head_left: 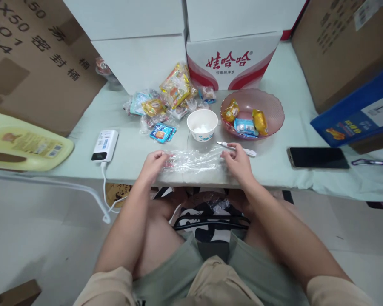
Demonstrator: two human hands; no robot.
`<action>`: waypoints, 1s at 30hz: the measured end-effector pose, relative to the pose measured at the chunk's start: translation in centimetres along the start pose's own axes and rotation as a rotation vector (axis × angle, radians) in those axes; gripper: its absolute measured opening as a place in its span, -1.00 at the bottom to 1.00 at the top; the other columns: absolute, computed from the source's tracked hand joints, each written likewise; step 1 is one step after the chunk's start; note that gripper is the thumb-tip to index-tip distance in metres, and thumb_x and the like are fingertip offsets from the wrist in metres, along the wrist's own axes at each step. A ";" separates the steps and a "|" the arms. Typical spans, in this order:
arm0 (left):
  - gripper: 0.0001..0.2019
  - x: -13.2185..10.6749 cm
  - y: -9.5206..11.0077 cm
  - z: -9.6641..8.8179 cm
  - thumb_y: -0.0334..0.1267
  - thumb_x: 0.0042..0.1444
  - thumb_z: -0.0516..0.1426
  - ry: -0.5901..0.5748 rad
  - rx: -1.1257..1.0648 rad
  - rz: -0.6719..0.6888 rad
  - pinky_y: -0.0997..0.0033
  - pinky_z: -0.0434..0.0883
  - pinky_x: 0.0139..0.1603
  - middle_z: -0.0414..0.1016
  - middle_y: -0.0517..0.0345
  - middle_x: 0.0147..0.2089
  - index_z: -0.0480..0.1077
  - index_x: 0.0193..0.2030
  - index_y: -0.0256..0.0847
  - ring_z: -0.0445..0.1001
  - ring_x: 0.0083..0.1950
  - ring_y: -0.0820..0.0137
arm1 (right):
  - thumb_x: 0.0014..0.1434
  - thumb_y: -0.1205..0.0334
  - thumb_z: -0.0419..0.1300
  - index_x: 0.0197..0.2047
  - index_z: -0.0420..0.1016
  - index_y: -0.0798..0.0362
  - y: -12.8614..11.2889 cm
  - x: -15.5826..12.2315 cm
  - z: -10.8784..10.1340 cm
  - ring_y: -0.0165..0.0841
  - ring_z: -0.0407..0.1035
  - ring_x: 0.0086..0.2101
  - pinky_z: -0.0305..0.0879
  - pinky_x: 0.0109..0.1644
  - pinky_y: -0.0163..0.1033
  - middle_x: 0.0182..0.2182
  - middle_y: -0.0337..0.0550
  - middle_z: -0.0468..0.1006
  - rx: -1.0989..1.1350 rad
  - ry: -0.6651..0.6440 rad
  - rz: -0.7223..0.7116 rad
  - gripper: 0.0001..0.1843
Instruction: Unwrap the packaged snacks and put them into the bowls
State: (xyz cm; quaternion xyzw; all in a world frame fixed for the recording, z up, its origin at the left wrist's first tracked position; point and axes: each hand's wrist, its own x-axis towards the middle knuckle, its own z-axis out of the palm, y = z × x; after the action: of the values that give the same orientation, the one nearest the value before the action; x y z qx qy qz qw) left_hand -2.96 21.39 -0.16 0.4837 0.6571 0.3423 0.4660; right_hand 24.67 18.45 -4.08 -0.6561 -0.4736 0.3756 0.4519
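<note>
A clear plastic wrapper (194, 161) lies stretched flat near the table's front edge. My left hand (153, 165) pinches its left end and my right hand (238, 160) pinches its right end. Just behind the wrapper stands a small white bowl (202, 124) with something white inside. A small white-handled knife (238, 148) lies by my right hand's fingers. Behind sits a pink glass bowl (270, 104) holding a few wrapped snacks. A pile of wrapped snacks (166, 104) lies to the left of the white bowl.
A white power bank (105, 145) with a cable sits at left, beside a yellow bottle (22, 142). A black phone (317, 157) and a pen (373, 162) lie at right. Cardboard and white boxes (232, 57) line the back. A bag (210, 214) rests between my knees.
</note>
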 end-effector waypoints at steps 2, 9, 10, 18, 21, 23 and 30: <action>-0.71 -0.2 0.1 -0.3 -0.12 -0.07 0.20 0.045 -0.044 0.042 0.51 0.20 -0.61 0.61 0.04 -0.31 0.23 -0.62 -0.19 0.54 -0.38 0.35 | 0.07 0.04 0.23 -0.02 0.33 -0.01 -0.2 -0.2 -0.1 -0.36 0.36 -0.46 0.30 -0.33 -0.23 -0.43 -0.28 0.52 0.074 0.001 -0.021 -0.58; -0.70 0.4 0.0 -0.3 0.00 0.06 0.12 0.138 -0.174 0.245 0.34 0.47 -0.22 0.58 0.06 -0.36 0.31 -0.53 -0.17 0.58 -0.19 0.28 | 0.14 0.02 0.16 0.01 0.26 -0.08 -1.0 -0.7 -0.3 -0.45 0.30 -0.60 0.26 -0.54 -0.26 -0.22 -0.18 0.48 0.217 -0.015 -0.017 -0.61; -0.71 0.5 0.0 -0.2 0.01 0.05 0.13 0.117 -0.167 0.204 0.36 0.45 -0.30 0.57 0.07 -0.36 0.34 -0.48 -0.18 0.55 -0.30 0.33 | 0.14 0.02 0.15 0.02 0.27 -0.07 -1.0 -0.6 -0.2 -0.47 0.27 -0.62 0.24 -0.56 -0.25 -0.21 -0.16 0.48 0.186 -0.023 -0.018 -0.61; -0.79 1.5 -0.4 0.2 -0.04 0.17 0.11 0.192 -0.041 0.115 0.49 0.20 -0.55 0.40 0.30 -0.57 0.27 -0.29 -0.13 0.30 -0.62 0.48 | 0.12 0.10 0.13 0.06 0.35 -0.02 -0.8 -0.7 0.2 -0.41 0.31 -0.64 0.36 -0.44 -0.16 -0.17 -0.08 0.60 -0.021 -0.025 -0.007 -0.58; -0.80 2.2 -0.4 0.2 -0.04 0.18 0.10 0.226 0.100 0.128 0.48 0.11 -0.59 0.31 0.36 -0.64 0.29 -0.24 -0.11 0.16 -0.69 0.49 | 0.11 0.15 0.12 0.10 0.36 -0.02 -0.6 -1.1 0.0 -0.40 0.33 -0.64 0.38 -0.38 -0.13 -0.14 -0.06 0.62 -0.090 -0.029 -0.034 -0.54; -0.78 2.7 -0.4 0.3 -0.02 0.17 0.12 0.257 0.140 0.143 0.48 0.13 -0.56 0.29 0.35 -0.64 0.31 -0.25 -0.12 0.20 -0.66 0.47 | 0.11 0.17 0.12 0.15 0.35 -0.02 -0.4 -1.4 -0.2 -0.39 0.34 -0.64 0.38 -0.36 -0.12 -0.14 -0.06 0.63 -0.136 -0.029 -0.072 -0.49; -0.78 3.2 -0.8 0.4 -0.12 0.09 0.17 0.244 0.365 0.166 0.41 0.24 -0.38 0.40 0.28 -0.55 0.37 -0.16 -0.13 0.37 -0.50 0.37 | 0.11 0.23 0.11 0.21 0.35 0.02 0.2 -1.4 -0.4 -0.14 0.48 -0.26 0.39 -0.07 0.02 -0.12 0.02 0.60 -0.408 0.011 -0.208 -0.44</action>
State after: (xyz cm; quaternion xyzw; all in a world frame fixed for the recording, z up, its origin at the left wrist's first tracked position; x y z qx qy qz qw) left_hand -3.14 24.17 -1.90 0.5673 0.7175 0.3111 0.2581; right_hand 24.77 17.01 -4.08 -0.6837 -0.6024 0.2198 0.3485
